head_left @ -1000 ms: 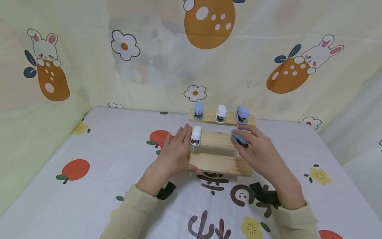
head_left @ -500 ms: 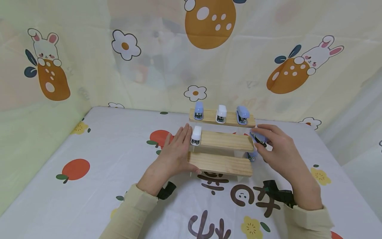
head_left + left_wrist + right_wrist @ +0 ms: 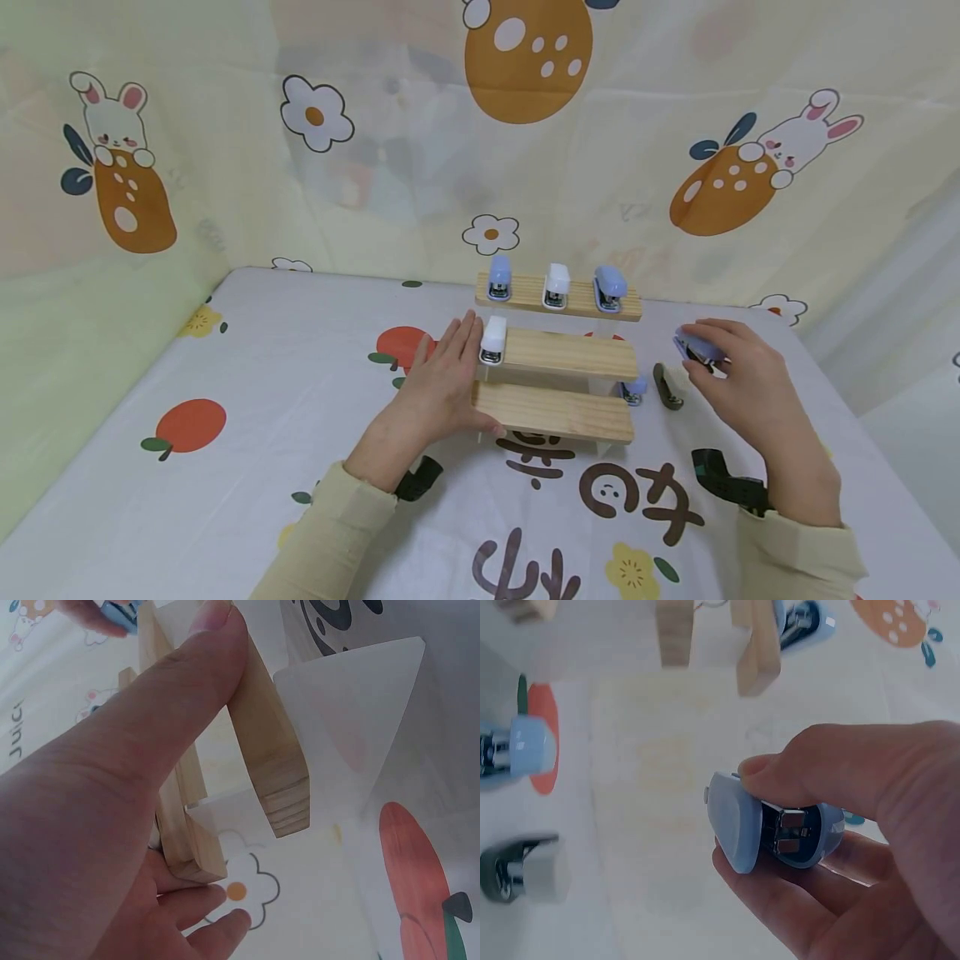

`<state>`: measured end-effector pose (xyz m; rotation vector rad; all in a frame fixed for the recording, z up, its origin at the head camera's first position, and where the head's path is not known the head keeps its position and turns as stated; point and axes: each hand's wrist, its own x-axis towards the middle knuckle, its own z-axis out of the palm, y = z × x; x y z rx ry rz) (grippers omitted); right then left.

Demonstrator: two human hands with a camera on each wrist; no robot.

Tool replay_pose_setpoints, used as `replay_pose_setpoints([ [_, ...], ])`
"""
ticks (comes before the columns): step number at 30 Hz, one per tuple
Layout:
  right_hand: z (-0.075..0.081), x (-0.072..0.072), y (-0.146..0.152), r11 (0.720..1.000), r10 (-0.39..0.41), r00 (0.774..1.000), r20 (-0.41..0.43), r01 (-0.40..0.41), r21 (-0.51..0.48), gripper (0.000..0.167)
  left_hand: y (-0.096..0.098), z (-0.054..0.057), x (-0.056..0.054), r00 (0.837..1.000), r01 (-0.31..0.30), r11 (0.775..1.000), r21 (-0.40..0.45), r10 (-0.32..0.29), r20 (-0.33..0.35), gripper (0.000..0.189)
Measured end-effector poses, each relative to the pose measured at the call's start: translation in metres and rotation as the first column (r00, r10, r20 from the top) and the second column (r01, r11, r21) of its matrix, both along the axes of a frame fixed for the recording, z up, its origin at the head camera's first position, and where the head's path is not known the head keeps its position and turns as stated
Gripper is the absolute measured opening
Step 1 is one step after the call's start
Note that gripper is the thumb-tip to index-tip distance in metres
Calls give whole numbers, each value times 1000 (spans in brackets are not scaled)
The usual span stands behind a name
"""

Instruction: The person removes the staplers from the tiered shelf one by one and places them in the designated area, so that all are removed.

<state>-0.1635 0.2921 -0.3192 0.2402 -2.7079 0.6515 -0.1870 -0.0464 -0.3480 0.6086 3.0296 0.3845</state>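
My right hand (image 3: 750, 383) pinches a blue mini stapler (image 3: 735, 821) between thumb and fingers, over the table to the right of a three-step wooden display stand (image 3: 555, 412). My left hand (image 3: 438, 387) lies against the stand's left side, fingers extended and the thumb (image 3: 202, 667) on the lowest board. Along the top step sit a blue stapler (image 3: 499, 277), a white stapler (image 3: 557, 285) and another blue stapler (image 3: 610, 287). A second white stapler (image 3: 492, 339) occupies the middle step's left end, beside my left fingertips.
Right of the stand, one blue stapler (image 3: 633, 389) is on the table, partly hidden by the boards. Close by lies a dark green and white stapler (image 3: 667, 387). A patterned cloth (image 3: 405, 183) hangs behind the table.
My right hand has carried the blue stapler off the middle step to the right, away from the stand. Two staplers on the table have come into view. My left hand stays in place.
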Motion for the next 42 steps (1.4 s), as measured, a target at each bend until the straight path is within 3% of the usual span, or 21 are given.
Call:
replay_pose_setpoints([
  [27,-45,-16,48,990,-140,975,171,141,6,36,0,-1,0,1000,-5,1000,25,5,5,144],
  [36,-59,-23,56,982,-183,936,302,189,9,43,0,-2,-1,1000,-5,1000,30,5,8,144],
  [42,-69,-26,61,987,-158,922,354,158,30,48,0,-2,-1,1000,-2,1000,26,2,1,144],
])
